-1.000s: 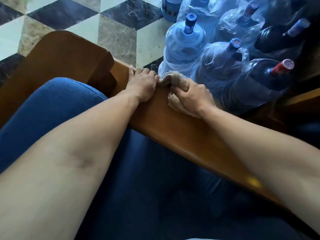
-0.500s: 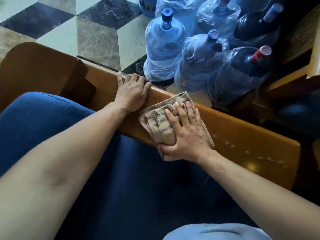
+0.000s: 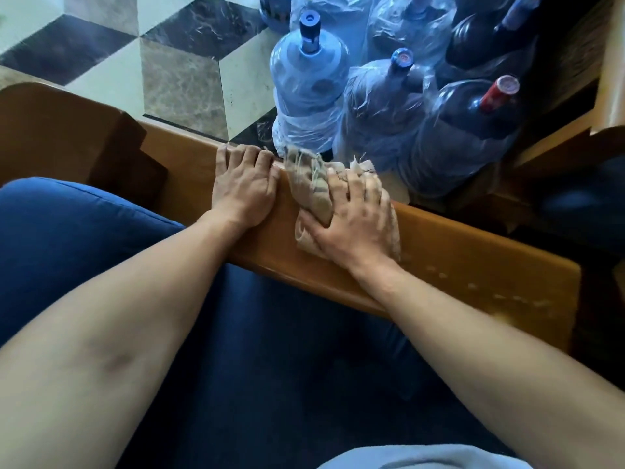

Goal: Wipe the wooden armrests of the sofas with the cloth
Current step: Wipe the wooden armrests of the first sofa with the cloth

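A brown wooden armrest (image 3: 466, 265) runs from upper left to lower right beside the blue sofa cushion (image 3: 67, 231). My left hand (image 3: 241, 191) lies flat on the armrest, fingers curled over its far edge, holding nothing. Right beside it, my right hand (image 3: 351, 218) presses a frayed beige cloth (image 3: 313, 194) down onto the armrest top, fingers spread. The cloth bunches toward the far edge and nearly touches my left hand. Pale specks mark the armrest's right end.
Several large blue water bottles (image 3: 307, 79) wrapped in plastic stand on the floor just beyond the armrest. The wooden sofa back (image 3: 67, 130) rises at the left. Tiled marble floor (image 3: 176, 72) lies behind, dark wooden furniture (image 3: 558, 137) at the right.
My right hand has slid the cloth left along the armrest toward my left hand, bunching it. The left hand has stayed on the armrest.
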The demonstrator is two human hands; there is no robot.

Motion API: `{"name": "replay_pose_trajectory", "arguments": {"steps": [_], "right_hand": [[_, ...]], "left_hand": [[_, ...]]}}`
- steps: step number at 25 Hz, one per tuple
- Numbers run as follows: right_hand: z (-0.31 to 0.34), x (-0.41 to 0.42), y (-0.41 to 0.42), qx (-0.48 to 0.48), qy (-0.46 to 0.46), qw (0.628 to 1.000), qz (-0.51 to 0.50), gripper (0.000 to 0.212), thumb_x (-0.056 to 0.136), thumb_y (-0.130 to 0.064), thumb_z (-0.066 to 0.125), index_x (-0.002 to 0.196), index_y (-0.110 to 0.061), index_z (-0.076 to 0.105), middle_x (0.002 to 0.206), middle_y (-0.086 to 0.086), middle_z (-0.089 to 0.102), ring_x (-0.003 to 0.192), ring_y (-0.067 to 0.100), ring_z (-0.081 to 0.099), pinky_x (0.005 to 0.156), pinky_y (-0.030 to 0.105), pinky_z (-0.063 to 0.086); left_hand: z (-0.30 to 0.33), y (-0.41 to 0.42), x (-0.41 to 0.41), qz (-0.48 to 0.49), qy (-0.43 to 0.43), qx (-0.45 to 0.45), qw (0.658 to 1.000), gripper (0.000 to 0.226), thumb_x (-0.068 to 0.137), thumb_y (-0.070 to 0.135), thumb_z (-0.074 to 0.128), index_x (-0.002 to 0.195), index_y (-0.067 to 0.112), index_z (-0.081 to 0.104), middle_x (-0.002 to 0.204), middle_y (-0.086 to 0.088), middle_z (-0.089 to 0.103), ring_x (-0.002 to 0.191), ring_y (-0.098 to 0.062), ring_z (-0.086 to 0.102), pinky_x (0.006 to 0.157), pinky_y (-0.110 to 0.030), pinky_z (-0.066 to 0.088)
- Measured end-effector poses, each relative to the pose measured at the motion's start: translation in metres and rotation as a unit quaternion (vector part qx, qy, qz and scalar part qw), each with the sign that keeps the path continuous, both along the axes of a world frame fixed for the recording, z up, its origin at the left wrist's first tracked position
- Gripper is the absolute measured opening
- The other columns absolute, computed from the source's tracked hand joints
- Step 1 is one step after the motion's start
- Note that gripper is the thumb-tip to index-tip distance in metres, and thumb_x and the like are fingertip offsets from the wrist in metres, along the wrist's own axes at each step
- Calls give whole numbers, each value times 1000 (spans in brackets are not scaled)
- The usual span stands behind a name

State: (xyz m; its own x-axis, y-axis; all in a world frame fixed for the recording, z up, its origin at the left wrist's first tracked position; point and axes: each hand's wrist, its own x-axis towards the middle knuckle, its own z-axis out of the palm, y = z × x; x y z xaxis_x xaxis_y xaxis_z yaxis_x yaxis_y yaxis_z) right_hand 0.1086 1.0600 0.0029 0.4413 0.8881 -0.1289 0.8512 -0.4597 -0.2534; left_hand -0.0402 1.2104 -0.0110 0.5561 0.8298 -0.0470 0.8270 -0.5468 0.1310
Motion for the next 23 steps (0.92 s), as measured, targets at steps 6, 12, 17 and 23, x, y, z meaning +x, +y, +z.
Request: {"name": "replay_pose_trajectory", "arguments": {"steps": [6, 12, 17, 23], "right_hand": [[3, 10, -123, -50, -28, 977, 208, 111, 76, -78, 63, 165, -22, 26, 172, 19, 18, 159, 45, 5, 127, 64, 9], [7, 62, -84, -65, -35, 997, -4, 94, 79, -84, 38, 154, -27, 40, 160, 14, 36, 152, 41, 25, 123, 60, 18], [9, 81, -4, -62, 9, 991, -119, 72, 93, -75, 38, 119, -16, 68, 119, 14, 70, 112, 38, 61, 98, 49, 40], [-4, 29, -149, 39, -9, 998, 49, 96, 87, -78, 51, 163, -22, 34, 172, 14, 22, 160, 40, 10, 126, 64, 14]], "left_hand": [[22, -20, 50, -54, -10, -69, 996, 39, 100, 34, 35, 109, 12, 65, 118, -13, 66, 116, -35, 56, 111, -49, 31], [13, -46, 67, -43, -62, -44, 996, 32, 103, 32, 39, 100, 10, 63, 108, -14, 69, 105, -34, 59, 103, -45, 36], [16, -52, 92, -7, -51, -15, 999, 35, 102, 34, 38, 96, 9, 62, 106, -15, 69, 102, -36, 59, 96, -47, 39], [22, -54, 124, -18, 21, -60, 998, 46, 100, 43, 38, 100, 6, 65, 107, -20, 69, 100, -39, 61, 86, -47, 48]]}}
